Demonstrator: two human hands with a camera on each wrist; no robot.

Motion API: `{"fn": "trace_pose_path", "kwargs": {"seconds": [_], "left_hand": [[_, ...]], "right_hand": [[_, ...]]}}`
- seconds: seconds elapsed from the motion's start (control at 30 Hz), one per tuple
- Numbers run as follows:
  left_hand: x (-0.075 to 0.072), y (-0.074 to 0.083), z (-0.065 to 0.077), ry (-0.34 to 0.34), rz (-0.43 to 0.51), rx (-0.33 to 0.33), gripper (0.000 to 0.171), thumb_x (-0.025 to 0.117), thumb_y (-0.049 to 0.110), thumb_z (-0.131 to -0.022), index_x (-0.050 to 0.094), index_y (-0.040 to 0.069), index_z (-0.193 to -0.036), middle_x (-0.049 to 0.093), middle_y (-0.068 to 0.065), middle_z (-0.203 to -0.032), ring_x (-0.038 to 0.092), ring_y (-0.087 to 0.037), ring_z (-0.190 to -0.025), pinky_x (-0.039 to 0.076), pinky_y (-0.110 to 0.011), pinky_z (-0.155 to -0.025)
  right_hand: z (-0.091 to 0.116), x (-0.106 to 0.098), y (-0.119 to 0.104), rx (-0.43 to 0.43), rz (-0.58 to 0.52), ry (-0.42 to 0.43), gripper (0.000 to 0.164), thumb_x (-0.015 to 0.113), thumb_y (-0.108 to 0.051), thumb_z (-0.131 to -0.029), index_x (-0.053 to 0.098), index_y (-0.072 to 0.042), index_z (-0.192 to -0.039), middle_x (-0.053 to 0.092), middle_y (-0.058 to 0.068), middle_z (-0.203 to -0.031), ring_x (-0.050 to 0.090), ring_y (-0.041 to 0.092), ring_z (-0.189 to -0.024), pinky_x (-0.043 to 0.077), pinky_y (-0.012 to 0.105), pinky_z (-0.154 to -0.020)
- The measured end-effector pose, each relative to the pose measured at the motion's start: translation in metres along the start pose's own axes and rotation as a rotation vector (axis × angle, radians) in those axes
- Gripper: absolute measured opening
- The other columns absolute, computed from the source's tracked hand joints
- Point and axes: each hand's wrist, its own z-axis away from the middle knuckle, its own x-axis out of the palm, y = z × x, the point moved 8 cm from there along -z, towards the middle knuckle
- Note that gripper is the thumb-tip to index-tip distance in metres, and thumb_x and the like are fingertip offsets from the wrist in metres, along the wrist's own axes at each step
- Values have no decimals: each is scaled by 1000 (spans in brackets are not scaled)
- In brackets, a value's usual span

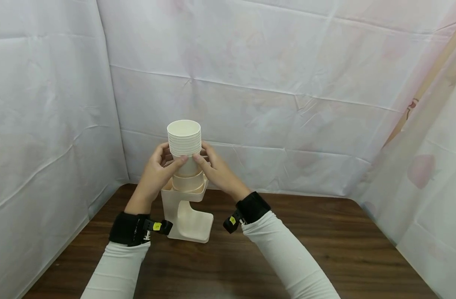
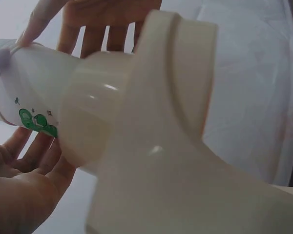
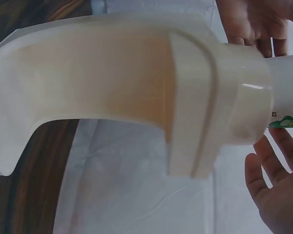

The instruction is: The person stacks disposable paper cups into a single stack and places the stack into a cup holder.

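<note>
A stack of white paper cups [image 1: 184,143] stands upright with its mouth facing up. Its lower end sits at the round collar [image 1: 188,182] of a cream cup holder [image 1: 196,226]. From the left side my left hand [image 1: 153,172] grips the stack, thumb at the front and fingers behind. Opposite it, my right hand [image 1: 220,170] holds the stack the same way, the two thumbs close together. A green printed pattern [image 2: 36,122] shows on the lowest cup in the left wrist view. Most of the fingers are hidden behind the cups in the head view.
The cup holder stands on a dark wooden table [image 1: 288,245], left of the middle and toward the back. White curtains [image 1: 250,104] enclose the table behind and at both sides. Each wrist wears a black band [image 1: 252,207] with a small camera.
</note>
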Motion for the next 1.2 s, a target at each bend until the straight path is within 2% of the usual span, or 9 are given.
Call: {"fn": "trace_pose_path", "kwargs": {"seconds": [0.2,0.37,0.47,0.57,0.73,1.03,1.2], "left_hand": [[3,-13,2,-19,-67,-47,71,67,41,-83,32,12,-137,49,-7,-126,46,-17,-115,33,-48,-105],[1,-19,4,-15,-153,-57,74,67,47,-82,33,14,-139,50,-4,-124,45,-15,-115,33,-47,-105],[0,-24,5,-17,-171,-63,74,67,48,-81,34,15,-139,50,-5,-124,45,-17,-115,33,-49,-105],[1,-29,6,-21,-188,-70,73,67,49,-82,35,15,-138,50,-6,-125,44,-19,-116,32,-52,-104],[4,-34,7,-33,-229,-65,72,66,49,-82,36,15,-138,49,-9,-129,42,-21,-119,30,-56,-104],[3,-30,7,-24,-261,-42,71,65,50,-82,37,16,-137,49,-7,-127,42,-20,-117,29,-57,-104],[4,-29,9,-38,-274,-36,72,67,45,-83,35,13,-139,45,-11,-131,39,-24,-120,26,-62,-104]], "right_hand": [[2,3,13,-16,7,7,48,37,-28,-102,25,-13,-145,52,15,-125,50,19,-109,47,47,-88],[-5,8,41,-68,61,34,47,38,-31,-101,30,-11,-143,57,11,-117,54,16,-102,51,39,-80],[-8,10,54,-96,79,39,45,39,-35,-101,34,-14,-141,59,7,-114,54,12,-100,53,37,-77],[-6,12,57,-107,96,39,46,38,-39,-100,36,-16,-140,57,4,-121,51,11,-108,51,37,-84],[0,9,64,-69,187,83,51,36,-49,-98,40,-17,-138,47,2,-134,38,12,-120,39,46,-98],[0,8,67,-32,218,86,54,35,-51,-97,42,-16,-137,47,3,-133,35,13,-120,37,49,-98],[2,10,69,-20,238,69,53,36,-51,-97,43,-15,-136,47,4,-132,36,14,-119,38,49,-98]]}}
